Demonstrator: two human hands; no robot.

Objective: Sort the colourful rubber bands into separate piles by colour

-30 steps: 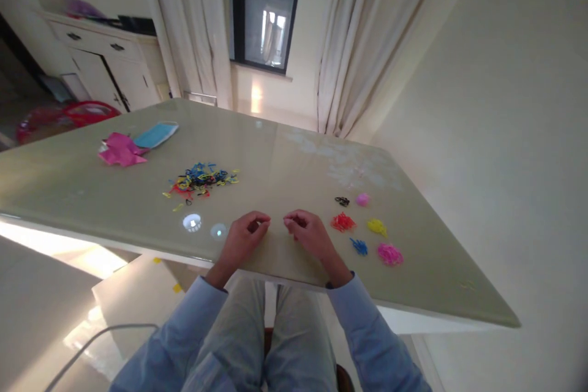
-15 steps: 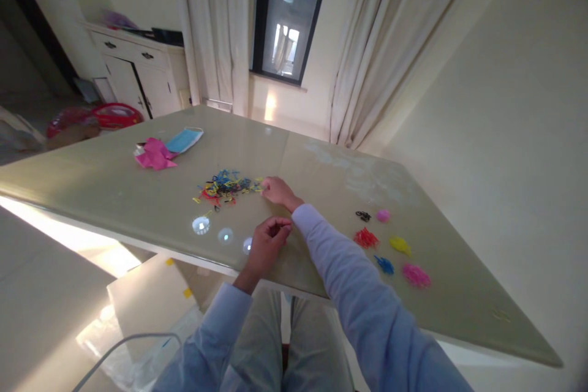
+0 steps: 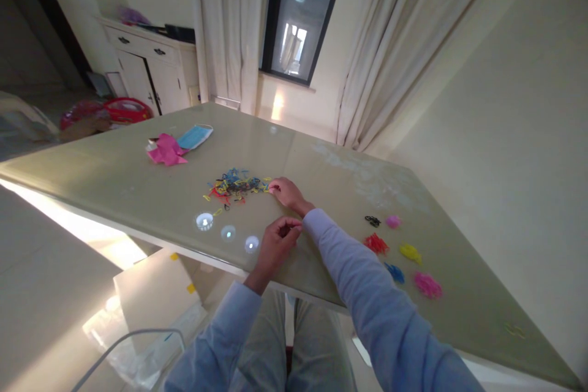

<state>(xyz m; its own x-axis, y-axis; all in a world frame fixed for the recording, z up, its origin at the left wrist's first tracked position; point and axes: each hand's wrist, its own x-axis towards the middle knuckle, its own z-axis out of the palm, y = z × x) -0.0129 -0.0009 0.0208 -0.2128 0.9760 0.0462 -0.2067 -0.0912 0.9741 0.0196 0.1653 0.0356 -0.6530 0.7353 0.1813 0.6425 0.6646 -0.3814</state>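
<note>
A mixed pile of small rubber bands (image 3: pixel 236 184) in blue, yellow, black and red lies loosely on the table (image 3: pixel 316 165). At the pile's right edge is my right hand (image 3: pixel 288 193), its fingertips drawn together against the outermost bands. Whether a band is between those fingertips is too small to tell. Nearer the table's front edge my left hand (image 3: pixel 278 245) hovers with thumb and forefinger pinched, close to my right wrist. Anything in that pinch is hidden.
Sorted heaps lie to the right: black bands (image 3: pixel 373 220), red bands (image 3: pixel 376 244), blue bands (image 3: pixel 395 272), yellow bands (image 3: pixel 410 253) and pink bands (image 3: pixel 428 285). A pink cloth (image 3: pixel 167 150) and a blue face mask (image 3: pixel 195 137) rest at the back left.
The whole view has shifted a little, so things appear further right. Both hands keep nearly the same place and pinched shape over the table.
</note>
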